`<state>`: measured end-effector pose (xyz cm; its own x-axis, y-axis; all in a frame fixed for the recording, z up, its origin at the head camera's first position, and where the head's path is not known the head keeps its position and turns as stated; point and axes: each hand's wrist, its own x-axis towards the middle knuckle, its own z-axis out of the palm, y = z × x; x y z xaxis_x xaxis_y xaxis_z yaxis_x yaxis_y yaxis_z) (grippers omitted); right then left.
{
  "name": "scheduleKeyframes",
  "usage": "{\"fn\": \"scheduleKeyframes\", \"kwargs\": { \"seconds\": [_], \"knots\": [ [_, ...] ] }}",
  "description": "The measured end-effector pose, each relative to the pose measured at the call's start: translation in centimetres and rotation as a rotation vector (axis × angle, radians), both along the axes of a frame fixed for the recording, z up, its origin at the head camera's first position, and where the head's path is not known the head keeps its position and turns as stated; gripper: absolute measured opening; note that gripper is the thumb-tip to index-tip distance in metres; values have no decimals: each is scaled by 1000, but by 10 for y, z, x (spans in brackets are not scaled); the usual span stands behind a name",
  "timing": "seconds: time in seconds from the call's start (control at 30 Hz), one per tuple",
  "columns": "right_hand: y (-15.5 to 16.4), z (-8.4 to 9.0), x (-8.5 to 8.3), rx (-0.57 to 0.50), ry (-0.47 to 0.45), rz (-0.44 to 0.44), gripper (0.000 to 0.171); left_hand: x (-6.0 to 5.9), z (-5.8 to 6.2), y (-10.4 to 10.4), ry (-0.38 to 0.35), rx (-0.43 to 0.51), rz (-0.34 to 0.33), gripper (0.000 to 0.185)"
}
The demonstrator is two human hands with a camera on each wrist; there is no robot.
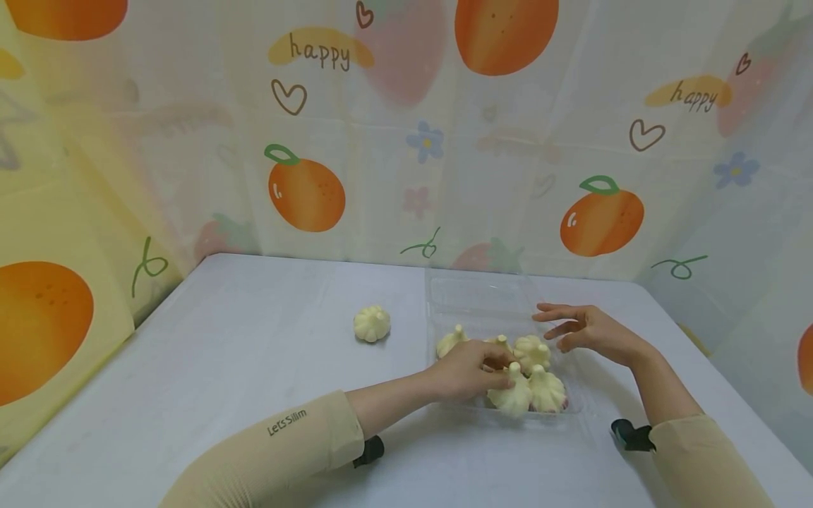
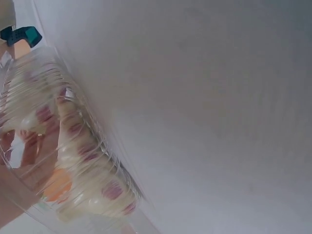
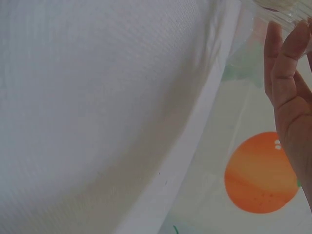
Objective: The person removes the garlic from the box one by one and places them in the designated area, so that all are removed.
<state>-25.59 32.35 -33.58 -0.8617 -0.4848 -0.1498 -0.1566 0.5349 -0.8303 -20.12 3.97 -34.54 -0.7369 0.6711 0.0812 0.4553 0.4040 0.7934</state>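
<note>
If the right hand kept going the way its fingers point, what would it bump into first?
Probably the garlic bulb at the top of the pile in the clear tray: the right hand points left, just beside it. Depth is unclear, so it may pass above.

I wear long, close-fitting beige sleeves on both arms, ending short of the wrists. My left sleeve (image 1: 279, 451) carries small dark lettering near the cuff that reads "Let's Slim". A black strap piece (image 1: 370, 451) sits at the underside of that cuff, and a matching black piece (image 1: 631, 434) sits at the cuff of my right sleeve (image 1: 705, 458). My left hand (image 1: 466, 370) and right hand (image 1: 587, 330) are bare, with no rings or gloves.
</note>
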Motion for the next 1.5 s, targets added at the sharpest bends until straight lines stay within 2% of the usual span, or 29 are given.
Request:
{"fn": "scheduleKeyframes", "kwargs": {
  "seconds": [0.23, 0.4, 0.6, 0.77, 1.13, 1.5],
  "knots": [
    [1, -1, 0, -6, 8, 5, 51, -2, 4, -1, -18, 26, 16, 22],
    [1, -1, 0, -8, 10, 5, 50, -5, 7, -5, -4, 35, 31, 24],
    [1, 0, -1, -8, 17, 15, 51, -7, 16, -12, -15, 35, 62, 22],
    [1, 0, 0, -9, 3, 9, 52, -8, 23, -19, -17, 60, 61, 20],
    [1, 0, -1, -16, 2, 17, 52, -12, 39, -38, -45, 122, 97, 21],
    [2, -1, -1, -14, -3, 16, 52, -15, 53, -67, -16, 185, 160, 20]
  ]
}}
